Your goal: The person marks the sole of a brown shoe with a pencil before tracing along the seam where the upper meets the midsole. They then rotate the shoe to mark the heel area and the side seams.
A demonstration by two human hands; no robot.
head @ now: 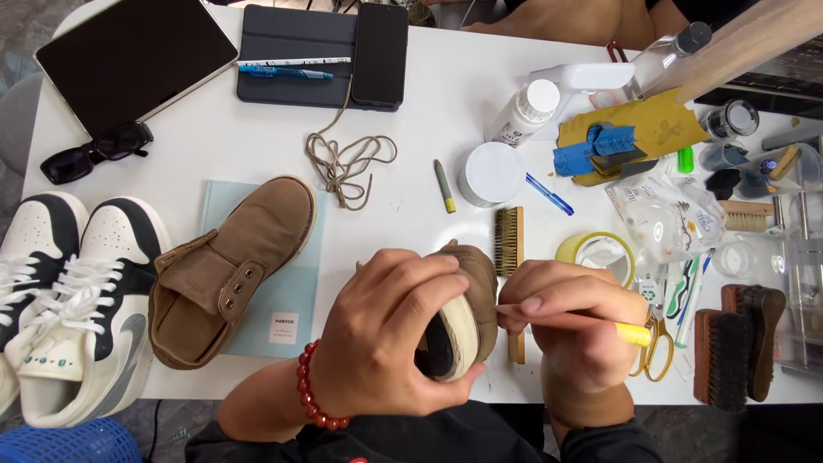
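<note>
Brown suede shoe (467, 300) in left hand (390, 334), yellow pen (600, 326) in right hand (574, 321)

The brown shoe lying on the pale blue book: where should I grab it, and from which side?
Grip the brown shoe at its open collar, near the tongue and eyelets. It sits upright, unlaced, opening gaping toward the table's near edge, so fingers can probably hook inside there. Come from the near side; the white sneakers crowd one flank, and the left hand is busy with the other shoe.

A white table (257, 146) fills nearly the whole view under bright, even light. Grey, mottled floor (21, 30) shows past its far left corner, and darker floor lies beneath its near edge.
</note>
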